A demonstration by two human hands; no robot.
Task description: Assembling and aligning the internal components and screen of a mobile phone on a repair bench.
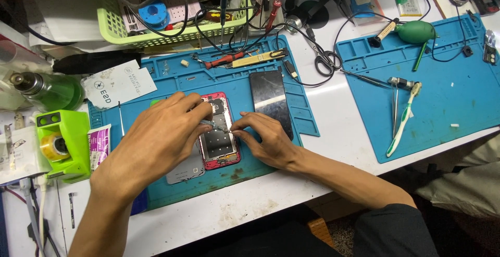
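bare white worktop (333,132) between the two blue mats leaves an open lane. beside the opened red phone (220,132), the black screen panel (271,103) blocks the right, a green tape dispenser (60,142) the left, and a green basket (172,25) and cables crowd the back.

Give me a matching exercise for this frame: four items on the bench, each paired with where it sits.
Items:
1. opened red phone
2. scissors
3. toothbrush
4. green tape dispenser

Places:
A. on the right blue mat
B. at the far left, off the mats
C. under both hands, on the left blue mat
D. on the white table between the mats

Pairs: 1-C, 2-D, 3-A, 4-B
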